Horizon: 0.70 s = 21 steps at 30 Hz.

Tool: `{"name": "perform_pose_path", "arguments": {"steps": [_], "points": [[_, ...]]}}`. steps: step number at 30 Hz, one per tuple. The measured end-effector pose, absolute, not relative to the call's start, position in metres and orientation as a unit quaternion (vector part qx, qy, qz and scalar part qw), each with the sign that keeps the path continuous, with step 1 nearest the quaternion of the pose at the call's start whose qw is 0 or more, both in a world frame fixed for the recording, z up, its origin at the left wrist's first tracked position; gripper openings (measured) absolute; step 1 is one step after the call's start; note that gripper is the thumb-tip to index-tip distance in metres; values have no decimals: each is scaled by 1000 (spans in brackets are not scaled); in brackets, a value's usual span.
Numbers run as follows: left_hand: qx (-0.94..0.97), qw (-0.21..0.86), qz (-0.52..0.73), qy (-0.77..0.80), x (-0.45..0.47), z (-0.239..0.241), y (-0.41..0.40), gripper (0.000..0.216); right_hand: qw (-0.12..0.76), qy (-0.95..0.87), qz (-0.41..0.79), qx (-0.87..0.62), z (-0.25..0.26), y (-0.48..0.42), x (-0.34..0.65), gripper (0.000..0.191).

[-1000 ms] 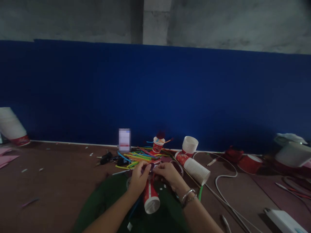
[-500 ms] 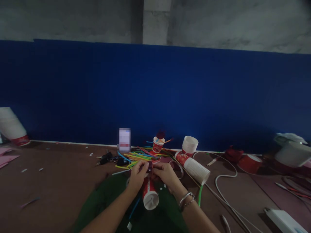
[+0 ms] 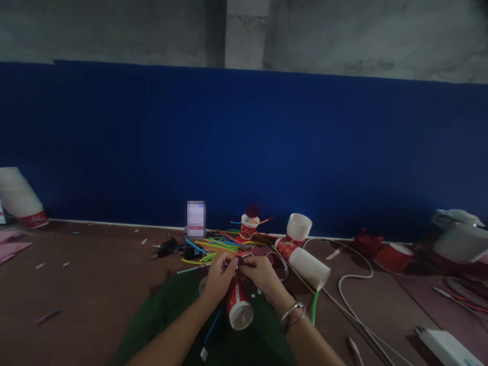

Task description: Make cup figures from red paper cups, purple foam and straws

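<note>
My left hand (image 3: 221,272) and my right hand (image 3: 260,272) meet fingertip to fingertip. Both pinch a small dark red piece (image 3: 240,261), which looks like paper; the fingers hide much of it. Just under them a red paper cup (image 3: 237,300) lies on its side, its white base toward me, on dark green cloth (image 3: 160,315). A metal bracelet circles my right wrist. Beyond my hands lies a heap of coloured sticks (image 3: 213,247). Behind the heap stands a small red cup (image 3: 248,227) with blue and orange sticks out of its sides and a dark red top.
A stack of paper cups (image 3: 305,264) lies to the right, with more upright cups (image 3: 299,227) behind it. White cables (image 3: 354,277) cross the brown table. Keys (image 3: 166,247) and a blurred phone (image 3: 196,218) are near the blue partition (image 3: 244,137). Leaning cups (image 3: 19,195) stand far left.
The dark red piece has turned between my fingers and less of it shows. My left fingertips have shifted a little right, and the lying cup appears slightly further right.
</note>
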State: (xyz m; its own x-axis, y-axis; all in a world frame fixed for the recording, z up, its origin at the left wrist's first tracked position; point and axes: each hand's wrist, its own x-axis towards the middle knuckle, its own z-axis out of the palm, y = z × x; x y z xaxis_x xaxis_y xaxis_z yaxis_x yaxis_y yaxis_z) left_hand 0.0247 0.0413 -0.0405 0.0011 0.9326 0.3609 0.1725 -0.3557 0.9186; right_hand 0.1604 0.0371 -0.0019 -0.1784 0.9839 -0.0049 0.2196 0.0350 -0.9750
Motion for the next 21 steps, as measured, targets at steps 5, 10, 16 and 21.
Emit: {"name": "perform_pose_path", "arguments": {"steps": [5,10,16,21], "points": [[612,342,547,458,26,-39,39,23,399,-601,484,-495,1,35,161,17],[597,347,564,453,26,-39,38,22,389,-611,505,-470,4,35,165,20],[590,392,566,423,25,-35,40,23,367,-625,491,-484,5,39,173,33],[581,408,561,425,25,-34,39,25,362,-631,482,-488,5,41,177,31]]}}
